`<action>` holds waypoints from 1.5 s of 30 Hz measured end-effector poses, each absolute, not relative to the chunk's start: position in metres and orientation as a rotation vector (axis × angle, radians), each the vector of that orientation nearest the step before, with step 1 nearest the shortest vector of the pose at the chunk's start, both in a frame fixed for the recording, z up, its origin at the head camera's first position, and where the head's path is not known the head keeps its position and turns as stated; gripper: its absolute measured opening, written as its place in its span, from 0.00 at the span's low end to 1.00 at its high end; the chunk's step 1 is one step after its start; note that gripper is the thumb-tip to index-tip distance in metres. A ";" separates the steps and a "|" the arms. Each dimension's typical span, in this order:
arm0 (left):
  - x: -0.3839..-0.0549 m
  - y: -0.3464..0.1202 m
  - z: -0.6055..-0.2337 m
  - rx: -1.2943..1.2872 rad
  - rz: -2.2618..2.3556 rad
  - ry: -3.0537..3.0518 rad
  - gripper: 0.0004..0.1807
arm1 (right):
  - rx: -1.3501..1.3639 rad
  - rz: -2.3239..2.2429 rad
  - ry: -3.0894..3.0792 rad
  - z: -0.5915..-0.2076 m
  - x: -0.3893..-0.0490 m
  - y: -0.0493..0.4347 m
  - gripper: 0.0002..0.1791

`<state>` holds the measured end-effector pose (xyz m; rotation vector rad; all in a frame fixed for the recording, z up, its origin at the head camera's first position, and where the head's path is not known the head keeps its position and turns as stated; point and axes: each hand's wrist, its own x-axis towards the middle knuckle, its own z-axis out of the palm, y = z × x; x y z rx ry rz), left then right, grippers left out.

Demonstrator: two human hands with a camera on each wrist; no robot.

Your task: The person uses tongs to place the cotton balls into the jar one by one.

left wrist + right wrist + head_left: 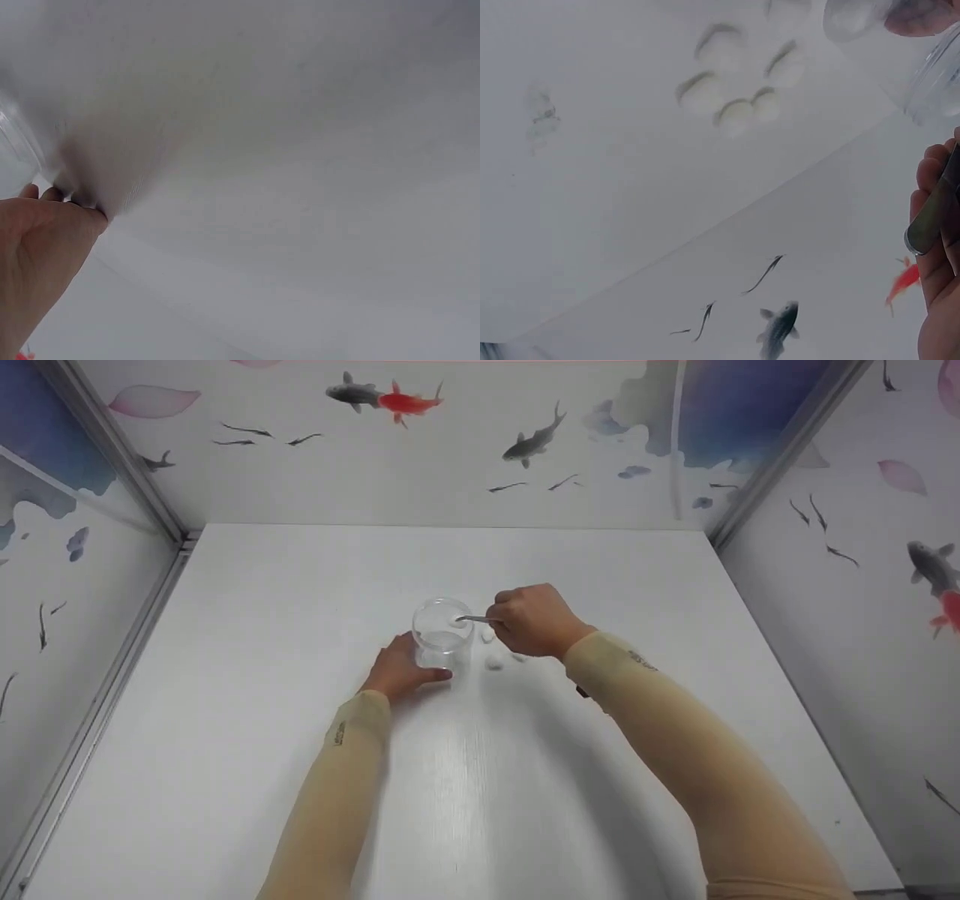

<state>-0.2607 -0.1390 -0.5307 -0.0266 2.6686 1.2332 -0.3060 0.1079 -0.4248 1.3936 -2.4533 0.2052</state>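
My left hand (399, 669) steadies a clear jar (442, 639) from its left side, the thumb across its front and the other fingers behind. In the left wrist view only part of that hand (45, 240) and the jar's edge (16, 139) show. Slim metal tweezers (478, 619) are gripped in my right hand (534, 619), their tip over the jar's mouth. A small white ball (457, 622) shows at that tip. The tweezers' broad rounded end (928, 229) lies across the right hand's palm (941, 322) in the right wrist view.
Several white cotton-like balls (735, 116) lie on the white table (262, 607) to the jar's right, partly under my right hand in the head view. Panels with painted fish (405, 403) stand at the back and both sides.
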 end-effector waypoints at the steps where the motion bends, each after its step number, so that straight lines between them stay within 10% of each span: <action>1: -0.261 -0.139 -0.530 -0.032 1.234 2.667 0.54 | 1.396 0.202 -2.458 -0.426 -0.306 0.107 0.09; 45: -0.260 -0.141 -0.533 -0.073 1.210 2.649 0.59 | 1.193 0.148 -2.732 -0.492 -0.301 0.215 0.04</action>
